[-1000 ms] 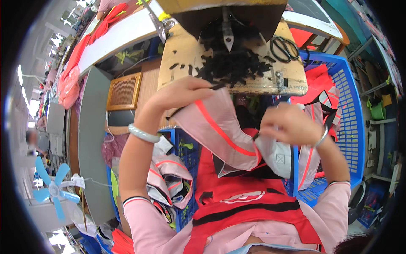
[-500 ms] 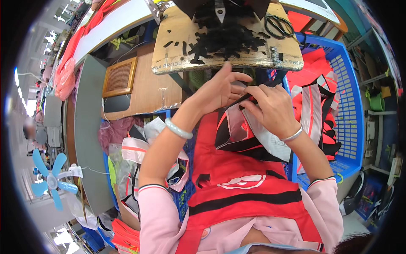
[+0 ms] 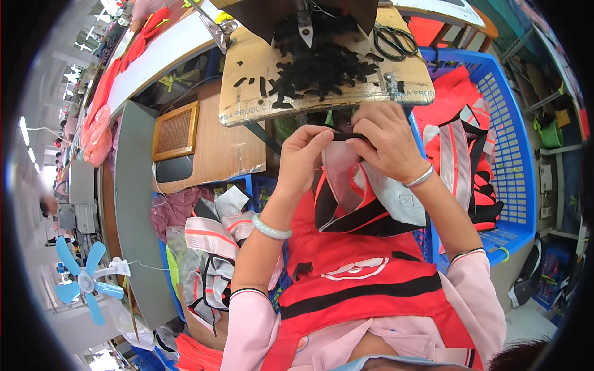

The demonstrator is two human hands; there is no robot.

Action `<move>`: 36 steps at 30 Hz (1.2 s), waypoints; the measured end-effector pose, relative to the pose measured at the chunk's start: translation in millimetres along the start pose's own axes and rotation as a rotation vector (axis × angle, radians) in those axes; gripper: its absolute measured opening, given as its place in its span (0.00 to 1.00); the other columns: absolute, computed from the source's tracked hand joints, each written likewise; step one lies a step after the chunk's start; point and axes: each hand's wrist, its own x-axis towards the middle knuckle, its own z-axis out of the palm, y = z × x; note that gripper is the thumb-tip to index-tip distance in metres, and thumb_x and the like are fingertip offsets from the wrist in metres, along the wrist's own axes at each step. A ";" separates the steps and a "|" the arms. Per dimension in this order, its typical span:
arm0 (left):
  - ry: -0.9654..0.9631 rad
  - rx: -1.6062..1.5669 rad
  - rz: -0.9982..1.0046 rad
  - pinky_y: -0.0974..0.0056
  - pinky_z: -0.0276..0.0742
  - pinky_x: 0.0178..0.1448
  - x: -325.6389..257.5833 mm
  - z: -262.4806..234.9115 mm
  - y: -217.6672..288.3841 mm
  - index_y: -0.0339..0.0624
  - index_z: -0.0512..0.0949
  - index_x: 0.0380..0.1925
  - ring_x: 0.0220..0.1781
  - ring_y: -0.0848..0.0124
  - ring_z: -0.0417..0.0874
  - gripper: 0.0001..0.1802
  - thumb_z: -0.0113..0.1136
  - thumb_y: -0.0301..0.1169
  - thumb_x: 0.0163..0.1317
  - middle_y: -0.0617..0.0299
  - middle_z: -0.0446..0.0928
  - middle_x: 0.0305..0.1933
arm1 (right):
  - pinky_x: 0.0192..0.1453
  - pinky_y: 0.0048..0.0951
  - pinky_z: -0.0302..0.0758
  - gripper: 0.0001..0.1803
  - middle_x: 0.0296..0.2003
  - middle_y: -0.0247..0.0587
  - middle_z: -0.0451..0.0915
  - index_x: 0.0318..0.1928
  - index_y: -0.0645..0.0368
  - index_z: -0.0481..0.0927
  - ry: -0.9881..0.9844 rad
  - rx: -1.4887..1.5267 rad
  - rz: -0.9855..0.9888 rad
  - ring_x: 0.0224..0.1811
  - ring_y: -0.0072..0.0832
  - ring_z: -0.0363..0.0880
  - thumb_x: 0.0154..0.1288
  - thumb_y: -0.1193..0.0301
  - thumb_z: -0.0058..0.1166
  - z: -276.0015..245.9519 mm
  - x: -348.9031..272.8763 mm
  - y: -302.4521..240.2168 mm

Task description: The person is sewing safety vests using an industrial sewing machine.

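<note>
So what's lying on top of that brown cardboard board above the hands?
On the brown cardboard board lies a heap of small black fabric strips and black-handled scissors. The board's surface beneath the heap is covered.

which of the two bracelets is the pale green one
The bangle on the left wrist: thick, pale green. The one on the right wrist is thin and silver.

bright, even light — left rim overexposed | fisheye bend, black corners
</note>
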 end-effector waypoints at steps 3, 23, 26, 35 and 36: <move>0.044 0.048 -0.055 0.73 0.78 0.41 10.0 4.1 8.4 0.36 0.81 0.44 0.35 0.78 0.81 0.08 0.63 0.27 0.67 0.65 0.80 0.36 | 0.35 0.38 0.74 0.07 0.26 0.42 0.78 0.31 0.56 0.78 -0.118 0.116 0.116 0.31 0.40 0.80 0.56 0.69 0.62 -5.1 3.7 2.2; 0.007 0.466 0.010 0.74 0.73 0.31 91.9 9.6 84.5 0.38 0.78 0.39 0.29 0.80 0.77 0.09 0.62 0.32 0.65 0.66 0.78 0.32 | 0.37 0.37 0.72 0.16 0.26 0.51 0.79 0.37 0.65 0.81 -0.244 0.428 0.474 0.30 0.41 0.78 0.68 0.62 0.54 -5.8 82.2 61.8; 0.003 0.338 -0.043 0.74 0.68 0.28 99.7 8.2 85.1 0.41 0.77 0.35 0.26 0.80 0.73 0.07 0.61 0.33 0.65 0.67 0.75 0.30 | 0.37 0.35 0.71 0.17 0.24 0.45 0.78 0.38 0.67 0.81 -0.270 0.524 0.516 0.29 0.31 0.76 0.69 0.62 0.53 3.0 87.9 72.0; 0.039 0.128 -0.142 0.72 0.62 0.25 115.7 9.2 88.1 0.42 0.75 0.35 0.23 0.80 0.67 0.06 0.61 0.30 0.63 0.68 0.71 0.29 | 0.44 0.24 0.70 0.20 0.31 0.30 0.78 0.43 0.69 0.81 -0.296 0.671 0.758 0.36 0.17 0.70 0.71 0.60 0.54 9.8 98.9 78.3; 0.050 0.123 -0.136 0.72 0.61 0.25 116.2 10.1 88.4 0.42 0.75 0.35 0.23 0.80 0.67 0.06 0.61 0.30 0.63 0.68 0.71 0.30 | 0.43 0.23 0.70 0.20 0.31 0.31 0.77 0.43 0.69 0.81 -0.273 0.694 0.763 0.35 0.17 0.70 0.70 0.60 0.53 9.4 100.8 77.4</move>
